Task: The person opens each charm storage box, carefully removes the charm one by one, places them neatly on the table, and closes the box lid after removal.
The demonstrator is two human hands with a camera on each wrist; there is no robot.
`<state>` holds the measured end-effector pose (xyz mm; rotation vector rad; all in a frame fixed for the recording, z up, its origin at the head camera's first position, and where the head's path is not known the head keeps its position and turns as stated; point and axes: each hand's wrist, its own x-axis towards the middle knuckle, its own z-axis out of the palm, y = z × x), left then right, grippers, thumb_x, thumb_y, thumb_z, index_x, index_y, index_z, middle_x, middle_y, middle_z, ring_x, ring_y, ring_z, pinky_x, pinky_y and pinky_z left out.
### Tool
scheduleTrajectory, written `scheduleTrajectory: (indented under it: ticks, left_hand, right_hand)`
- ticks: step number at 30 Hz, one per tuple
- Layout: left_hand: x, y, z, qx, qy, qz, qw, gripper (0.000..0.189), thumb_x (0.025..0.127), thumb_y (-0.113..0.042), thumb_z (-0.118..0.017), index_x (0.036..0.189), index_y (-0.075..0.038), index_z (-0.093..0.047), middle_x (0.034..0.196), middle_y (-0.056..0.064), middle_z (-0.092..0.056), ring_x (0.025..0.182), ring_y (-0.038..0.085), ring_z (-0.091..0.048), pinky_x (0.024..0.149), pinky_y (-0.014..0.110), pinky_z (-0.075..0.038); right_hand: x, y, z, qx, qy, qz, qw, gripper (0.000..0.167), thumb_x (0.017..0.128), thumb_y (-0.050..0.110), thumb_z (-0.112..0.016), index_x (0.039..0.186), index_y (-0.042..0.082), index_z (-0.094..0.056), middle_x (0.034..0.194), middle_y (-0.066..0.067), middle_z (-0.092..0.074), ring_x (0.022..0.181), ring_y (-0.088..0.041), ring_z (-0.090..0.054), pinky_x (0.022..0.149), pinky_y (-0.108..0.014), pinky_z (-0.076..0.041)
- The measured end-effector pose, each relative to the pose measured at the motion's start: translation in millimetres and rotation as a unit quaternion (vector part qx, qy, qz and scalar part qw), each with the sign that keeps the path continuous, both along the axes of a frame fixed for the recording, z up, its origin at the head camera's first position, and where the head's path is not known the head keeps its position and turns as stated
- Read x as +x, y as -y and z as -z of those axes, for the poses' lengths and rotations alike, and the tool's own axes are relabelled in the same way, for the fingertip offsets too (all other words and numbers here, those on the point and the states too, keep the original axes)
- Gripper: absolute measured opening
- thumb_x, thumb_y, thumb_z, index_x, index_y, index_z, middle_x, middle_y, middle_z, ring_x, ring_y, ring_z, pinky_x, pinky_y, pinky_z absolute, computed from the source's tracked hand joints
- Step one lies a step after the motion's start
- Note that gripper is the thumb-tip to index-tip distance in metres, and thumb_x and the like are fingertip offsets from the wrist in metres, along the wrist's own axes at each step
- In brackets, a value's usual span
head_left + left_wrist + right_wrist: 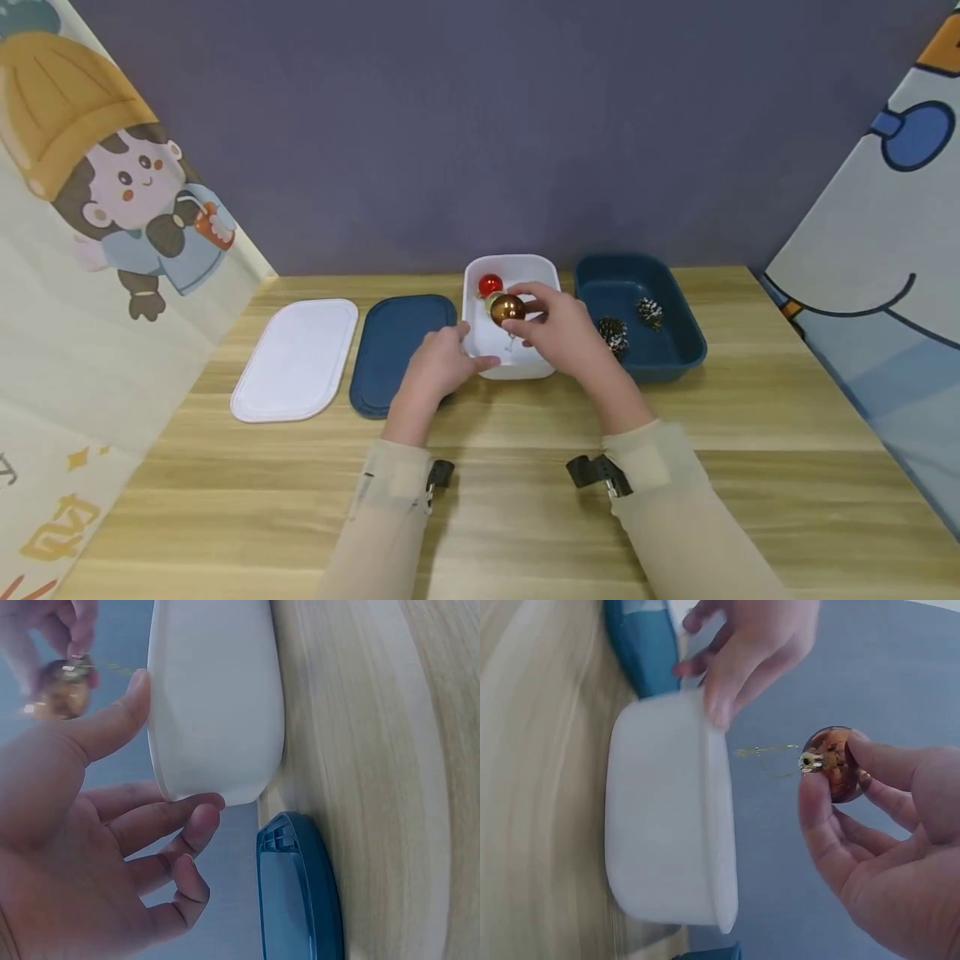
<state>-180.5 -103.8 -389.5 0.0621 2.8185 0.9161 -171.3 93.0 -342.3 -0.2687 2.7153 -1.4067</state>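
With thumb and fingers, my right hand (570, 333) pinches a shiny brown Christmas ball (507, 311) above the white box (517, 372). In the right wrist view, the gold cap and a thin gold hanging string show on the Christmas ball (835, 763). My left hand (438, 367) grips the near left corner of the white box, its thumb on the rim and some fingers against the side wall, as the left wrist view shows. Inside the box lie a red ball (491, 285) and a pale gold ball, partly hidden behind the brown one.
Right of the white box stands a dark blue box (678, 337) with two snow-tipped pine cones (613, 335) in it. A white lid (294, 358) and a dark blue lid (397, 350) lie flat on the wooden table (517, 517) to the left. A grey-purple wall rises behind.
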Motion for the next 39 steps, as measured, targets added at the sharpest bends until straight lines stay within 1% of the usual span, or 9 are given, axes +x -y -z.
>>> scheduleTrajectory:
  ticks: [2,5,11,16,22,28,33,36,39]
  left_hand:
    - [1.5,-0.2,1.8,0.001,-0.001,0.003,1.0,0.089,0.09,-0.051,-0.084,0.159,-0.008,-0.05,0.155,0.019,-0.059,0.143,0.04,-0.057,0.113,0.056,-0.051]
    - [2.5,0.1,2.8,0.001,-0.004,0.003,1.0,0.088,0.09,-0.051,-0.084,0.159,-0.008,-0.051,0.153,0.02,-0.061,0.14,0.04,-0.059,0.112,0.056,-0.052]
    - [2.2,1.7,-0.1,-0.006,-0.022,0.005,0.9997,0.087,0.089,-0.05,-0.085,0.156,-0.005,-0.053,0.149,0.022,-0.064,0.135,0.04,-0.063,0.109,0.056,-0.054]
    - [2.3,3.4,-2.1,-0.005,-0.023,0.005,0.9997,0.09,0.089,-0.05,-0.085,0.158,-0.004,-0.051,0.152,0.023,-0.061,0.138,0.042,-0.06,0.112,0.057,-0.052]
    - [1.6,3.7,-2.2,-0.002,-0.017,0.006,0.9998,0.089,0.089,-0.048,-0.086,0.158,-0.005,-0.05,0.152,0.022,-0.061,0.138,0.04,-0.061,0.112,0.056,-0.052]
    - [-3.0,2.9,-4.9,0.001,-0.027,0.012,0.9996,0.084,0.09,-0.048,-0.085,0.155,-0.005,-0.054,0.144,0.021,-0.066,0.125,0.036,-0.067,0.104,0.053,-0.056]
    - [-4.8,3.0,-5.0,0.002,-0.016,0.011,0.9998,0.086,0.09,-0.048,-0.084,0.158,-0.006,-0.051,0.149,0.021,-0.063,0.132,0.037,-0.063,0.109,0.054,-0.053]
    - [-4.5,3.9,-3.8,0.004,-0.009,0.012,0.9999,0.088,0.09,-0.049,-0.084,0.159,-0.007,-0.049,0.152,0.02,-0.061,0.137,0.039,-0.06,0.111,0.055,-0.052]
    - [-3.9,5.3,-3.4,0.006,-0.006,0.012,0.9999,0.088,0.09,-0.048,-0.085,0.159,-0.007,-0.049,0.153,0.02,-0.06,0.139,0.04,-0.059,0.112,0.056,-0.052]
  right_hand:
    - [11.7,-1,1.4,-0.02,-0.001,0.0,0.9998,0.051,0.102,0.023,-0.075,0.15,0.021,-0.059,0.14,-0.015,-0.069,0.105,-0.029,-0.078,0.085,-0.04,-0.066]
    - [28.5,-4,2.2,-0.085,0.012,-0.005,0.9963,0.051,0.103,0.019,-0.072,0.152,0.019,-0.055,0.143,-0.019,-0.066,0.101,-0.03,-0.079,0.084,-0.041,-0.067]
    - [54.9,-23,13.2,-0.205,0.049,-0.013,0.9775,0.052,0.105,0.007,-0.067,0.153,0.012,-0.05,0.144,-0.026,-0.062,0.092,-0.03,-0.081,0.086,-0.047,-0.067]
    - [71.3,-32,27.4,-0.233,0.066,-0.032,0.9698,0.053,0.104,0.005,-0.067,0.153,0.011,-0.049,0.143,-0.027,-0.062,0.094,-0.027,-0.081,0.085,-0.044,-0.067]
    - [78.6,-28,41.7,-0.274,0.089,-0.052,0.956,0.054,0.103,-0.001,-0.066,0.154,0.004,-0.048,0.142,-0.033,-0.057,0.093,-0.026,-0.081,0.085,-0.045,-0.067]
    - [79.0,-23,46.4,-0.265,0.094,-0.029,0.9593,0.05,0.1,-0.007,-0.066,0.148,0.0,-0.054,0.136,-0.032,-0.059,0.089,-0.03,-0.08,0.086,-0.04,-0.067]
    - [80.4,-20,53.4,-0.228,0.096,-0.054,0.9674,0.048,0.098,-0.009,-0.068,0.144,-0.003,-0.056,0.138,-0.033,-0.058,0.097,-0.036,-0.079,0.087,-0.041,-0.067]
    - [82.4,-18,58.1,-0.195,0.103,-0.063,0.9734,0.049,0.098,-0.004,-0.07,0.145,0.001,-0.057,0.141,-0.03,-0.058,0.099,-0.038,-0.079,0.085,-0.04,-0.067]
    - [83.7,-15,61.0,-0.15,0.112,-0.06,0.9805,0.049,0.099,0.005,-0.074,0.146,0.009,-0.06,0.139,-0.025,-0.063,0.089,-0.032,-0.08,0.076,-0.038,-0.067]
